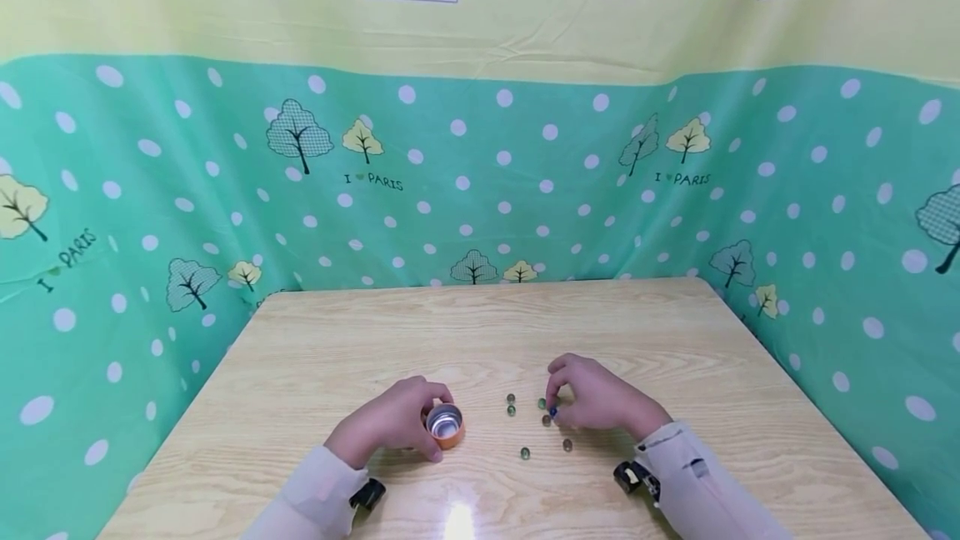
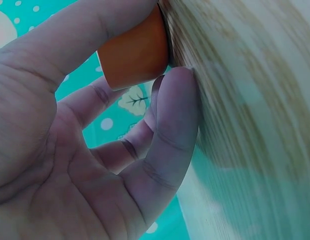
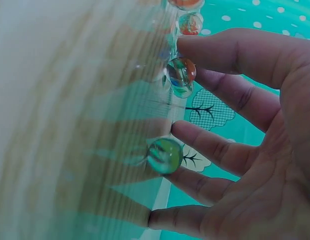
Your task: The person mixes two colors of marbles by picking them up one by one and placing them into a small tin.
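Observation:
My left hand [image 1: 401,419] holds a small orange metal tin [image 1: 447,442] between thumb and fingers, its silvery open mouth facing up. Up close, the thumb lies across the tin's orange side [image 2: 135,52], hiding part of it. To the right, the thumb and index fingertips of my right hand [image 1: 596,394] pinch a small blue marble [image 1: 553,412] low at the tabletop. Beside these fingertips lie a green marble [image 1: 542,403] and a brownish marble [image 1: 546,420]. In the right wrist view a clear green marble [image 3: 165,156] sits in front of the other fingers.
Between the hands, two marbles lie close together, a dark one [image 1: 511,398] and a green one [image 1: 512,411]. Nearer the front are another green marble [image 1: 525,453] and a brownish one [image 1: 567,445]. A dotted green curtain [image 1: 525,248] surrounds the wooden table [image 1: 360,332].

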A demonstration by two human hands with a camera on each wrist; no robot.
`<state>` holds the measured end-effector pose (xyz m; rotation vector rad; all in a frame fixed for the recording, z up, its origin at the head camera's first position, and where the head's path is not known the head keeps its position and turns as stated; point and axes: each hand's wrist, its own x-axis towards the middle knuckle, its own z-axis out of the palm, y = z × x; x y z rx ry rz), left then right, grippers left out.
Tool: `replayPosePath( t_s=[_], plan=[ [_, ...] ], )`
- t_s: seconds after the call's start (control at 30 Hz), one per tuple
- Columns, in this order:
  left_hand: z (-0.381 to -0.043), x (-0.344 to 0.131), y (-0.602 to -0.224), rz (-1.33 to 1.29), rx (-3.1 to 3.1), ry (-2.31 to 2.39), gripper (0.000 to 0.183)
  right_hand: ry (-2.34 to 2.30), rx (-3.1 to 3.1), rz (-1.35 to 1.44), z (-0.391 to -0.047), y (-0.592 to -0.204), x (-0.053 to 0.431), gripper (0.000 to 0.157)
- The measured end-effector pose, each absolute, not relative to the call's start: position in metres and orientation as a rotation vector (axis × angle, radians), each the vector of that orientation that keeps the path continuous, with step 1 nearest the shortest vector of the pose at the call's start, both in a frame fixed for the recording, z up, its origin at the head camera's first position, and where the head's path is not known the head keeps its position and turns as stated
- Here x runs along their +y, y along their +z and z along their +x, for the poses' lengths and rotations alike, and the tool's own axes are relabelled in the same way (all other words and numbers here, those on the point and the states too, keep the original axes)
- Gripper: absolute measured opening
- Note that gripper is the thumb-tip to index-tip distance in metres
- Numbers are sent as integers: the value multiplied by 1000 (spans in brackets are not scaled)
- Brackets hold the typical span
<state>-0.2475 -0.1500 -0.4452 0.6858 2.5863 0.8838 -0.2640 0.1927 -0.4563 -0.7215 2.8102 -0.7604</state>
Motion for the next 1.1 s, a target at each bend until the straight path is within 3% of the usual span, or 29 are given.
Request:
replayPosePath(
  t_s=[1.1],
  plan=[
    [-249,-151,-448,672,2570,898,53,-931,2835,-684,-271,-453,195,16]
  ],
)
